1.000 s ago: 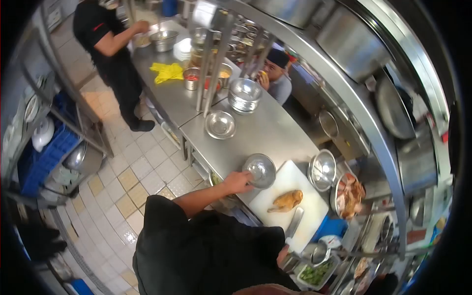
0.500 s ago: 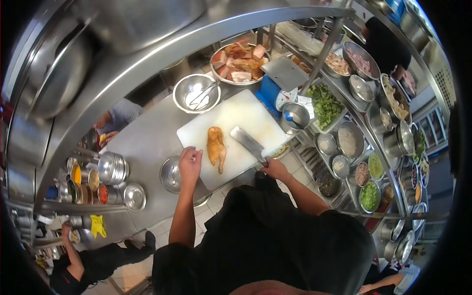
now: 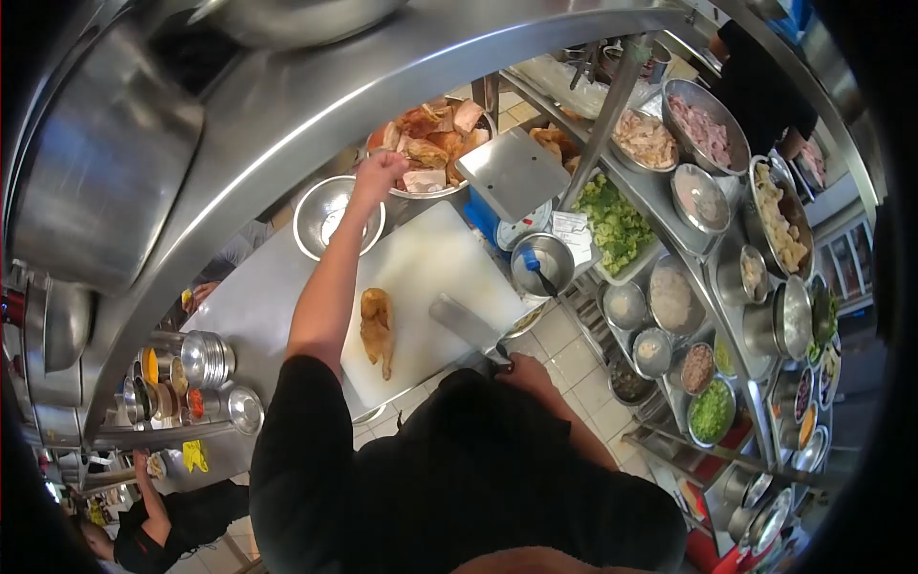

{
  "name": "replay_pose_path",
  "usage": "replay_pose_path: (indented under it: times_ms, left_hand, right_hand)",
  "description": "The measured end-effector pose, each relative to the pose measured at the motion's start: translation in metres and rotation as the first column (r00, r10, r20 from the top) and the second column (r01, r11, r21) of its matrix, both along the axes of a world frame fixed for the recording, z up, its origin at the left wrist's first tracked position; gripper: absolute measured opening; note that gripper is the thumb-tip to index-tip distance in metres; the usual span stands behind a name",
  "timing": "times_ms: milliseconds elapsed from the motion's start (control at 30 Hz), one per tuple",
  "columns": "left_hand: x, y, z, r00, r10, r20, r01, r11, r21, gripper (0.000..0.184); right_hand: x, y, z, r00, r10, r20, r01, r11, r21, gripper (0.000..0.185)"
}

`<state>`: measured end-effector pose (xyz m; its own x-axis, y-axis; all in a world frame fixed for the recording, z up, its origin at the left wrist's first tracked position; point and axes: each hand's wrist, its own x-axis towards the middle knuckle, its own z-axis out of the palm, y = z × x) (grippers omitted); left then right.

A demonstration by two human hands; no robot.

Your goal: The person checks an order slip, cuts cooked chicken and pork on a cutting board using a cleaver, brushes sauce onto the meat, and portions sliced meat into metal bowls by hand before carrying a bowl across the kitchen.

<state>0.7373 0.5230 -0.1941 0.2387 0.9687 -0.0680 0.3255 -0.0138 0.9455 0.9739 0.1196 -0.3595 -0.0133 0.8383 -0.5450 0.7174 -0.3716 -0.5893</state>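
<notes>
**Left hand (image 3: 381, 172) out at the meat bowl (image 3: 427, 194), cleaver (image 3: 467, 323) in the right hand (image 3: 526, 373)**

The left arm stretches across the table (image 3: 239, 297), and its hand overlaps the near left rim of the meat bowl in this view. Its fingers look partly curled; whether that grip pinches anything, or touches the rim, I cannot tell. The right grip is wrapped around the cleaver's handle, with the broad blade angled over the white board (image 3: 421, 244). The poultry piece (image 3: 376, 323) lies on the board's left part, apart from the blade and from both hands.

To do such a reach well, I would hold the cleaver low, flat and motionless, its edge away from the outstretched forearm. The sleeve and elbow should pass clear of the poultry, and the wrist clear of the steel bowl (image 3: 306, 228) beneath it. Fingers should enter the meat bowl from above, so that nothing drags on the rim.

Counted: one poultry piece, one cleaver, one white board, one meat bowl, one steel bowl beside the board, one scale (image 3: 513, 174), one pot (image 3: 562, 256) with one blue brush (image 3: 531, 258), and one tray of greens (image 3: 617, 225). The meat chunks overlap too much to count. Parts of three other people show: two in black, one in a grey sleeve.
</notes>
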Motion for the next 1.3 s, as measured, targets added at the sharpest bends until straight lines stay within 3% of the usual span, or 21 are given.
replay_pose_path:
  times_ms: [67, 167, 300, 400, 467, 600, 700, 833, 867, 1000, 1067, 1133, 1233, 1300]
  left_hand:
    - [0.015, 0.024, 0.011, 0.998, 0.025, 0.064, -0.023, 0.999, -0.036, 0.015]
    - [0.039, 0.044, 0.027, 0.998, 0.057, -0.010, -0.058, 0.995, -0.083, 0.019]
    - [0.055, 0.110, -0.015, 0.974, 0.035, -0.222, 0.017, 0.973, 0.230, 0.028]
    - [0.076, 0.170, -0.050, 0.947, -0.008, -0.320, 0.168, 0.864, 0.474, 0.038]
    - [0.101, 0.168, -0.041, 0.908, 0.047, -0.416, 0.152, 0.889, 0.431, 0.050]
    - [0.170, 0.160, -0.028, 0.818, 0.070, -0.571, 0.198, 0.898, 0.394, 0.057]
    - [0.208, 0.147, -0.025, 0.602, 0.232, -0.764, 0.202, 0.882, 0.426, 0.060]
    - [0.221, 0.163, -0.050, 0.537, 0.236, -0.810, 0.216, 0.889, 0.403, 0.049]
    - [0.221, 0.160, -0.042, 0.512, 0.154, -0.845, 0.210, 0.932, 0.297, 0.061]
    - [0.199, 0.164, -0.042, 0.717, 0.228, -0.658, 0.180, 0.853, 0.490, 0.036]
    - [0.177, 0.165, -0.027, 0.897, 0.027, -0.442, 0.124, 0.943, 0.310, 0.054]
    - [0.155, 0.158, -0.015, 0.990, -0.018, -0.139, 0.047, 0.978, 0.203, 0.058]
    - [0.118, 0.142, 0.002, 0.940, 0.019, 0.340, -0.050, 0.995, 0.084, 0.058]
    - [0.067, 0.144, -0.024, 0.857, 0.032, 0.515, -0.056, 0.998, 0.031, 0.056]
  right_hand:
    - [0.006, 0.002, -0.005, 0.998, 0.058, -0.030, -0.058, 0.998, 0.003, 0.044]
    - [0.016, 0.014, 0.001, 0.988, 0.144, -0.052, -0.144, 0.990, -0.004, 0.046]
    - [0.028, 0.022, -0.004, 0.971, 0.207, -0.117, -0.205, 0.978, 0.030, 0.050]
    - [0.034, 0.030, -0.004, 0.963, 0.231, -0.142, -0.227, 0.973, 0.043, 0.052]
    - [0.037, 0.033, 0.000, 0.965, 0.223, -0.141, -0.217, 0.974, 0.059, 0.053]
    - [0.040, 0.037, -0.011, 0.956, 0.223, -0.188, -0.217, 0.975, 0.054, 0.054]
    - [0.041, 0.038, -0.007, 0.959, 0.214, -0.188, -0.205, 0.977, 0.066, 0.054]
    - [0.042, 0.042, -0.013, 0.958, 0.204, -0.199, -0.209, 0.978, -0.005, 0.057]
    - [0.042, 0.041, -0.013, 0.956, 0.201, -0.211, -0.215, 0.976, -0.042, 0.058]
    - [0.042, 0.043, -0.014, 0.959, 0.175, -0.222, -0.157, 0.983, 0.098, 0.051]
    - [0.044, 0.047, -0.018, 0.957, 0.218, -0.194, -0.199, 0.974, 0.111, 0.051]
    - [0.045, 0.048, -0.021, 0.949, 0.239, -0.205, -0.204, 0.963, 0.176, 0.047]
    - [0.042, 0.052, -0.015, 0.955, 0.284, -0.091, -0.259, 0.942, 0.213, 0.039]
    - [0.042, 0.057, 0.008, 0.963, 0.271, -0.015, -0.262, 0.944, 0.202, 0.034]
